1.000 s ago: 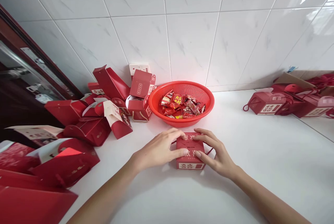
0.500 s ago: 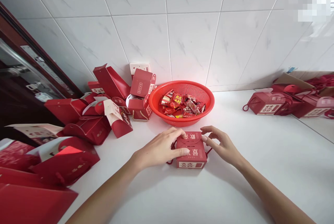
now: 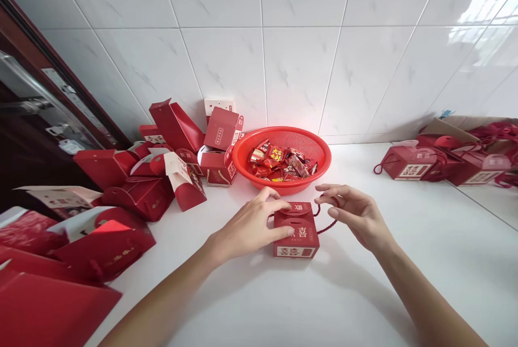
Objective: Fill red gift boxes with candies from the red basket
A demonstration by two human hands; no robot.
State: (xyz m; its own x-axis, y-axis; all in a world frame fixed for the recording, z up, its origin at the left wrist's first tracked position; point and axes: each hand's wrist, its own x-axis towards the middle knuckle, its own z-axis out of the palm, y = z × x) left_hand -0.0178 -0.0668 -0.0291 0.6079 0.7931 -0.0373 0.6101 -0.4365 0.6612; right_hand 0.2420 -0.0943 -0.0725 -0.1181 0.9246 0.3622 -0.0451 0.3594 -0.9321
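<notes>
A small red gift box (image 3: 297, 236) with pale lettering sits on the white table in front of me, its top flaps folded over. My left hand (image 3: 263, 223) grips it from the left, thumb and fingers pressing on the two top panels. On the right, a dark red cord (image 3: 327, 226) loops out from the side of the box. My right hand (image 3: 356, 215) has its fingers closed on this cord and holds it up away from the box. A second bit of cord shows beside my left fingers, mostly hidden.
A red plastic basket (image 3: 239, 161) of wrapped sweets (image 3: 279, 158) stands behind the box by the tiled wall. Several part-opened red boxes (image 3: 137, 198) crowd the left side. Closed boxes with cords (image 3: 410, 163) and a cardboard carton (image 3: 457, 127) are at the right.
My right hand has moved from the box's right edge outward and taken hold of the cord, pulling it out to the right. The top flaps have lifted slightly. My left hand stays on the box.
</notes>
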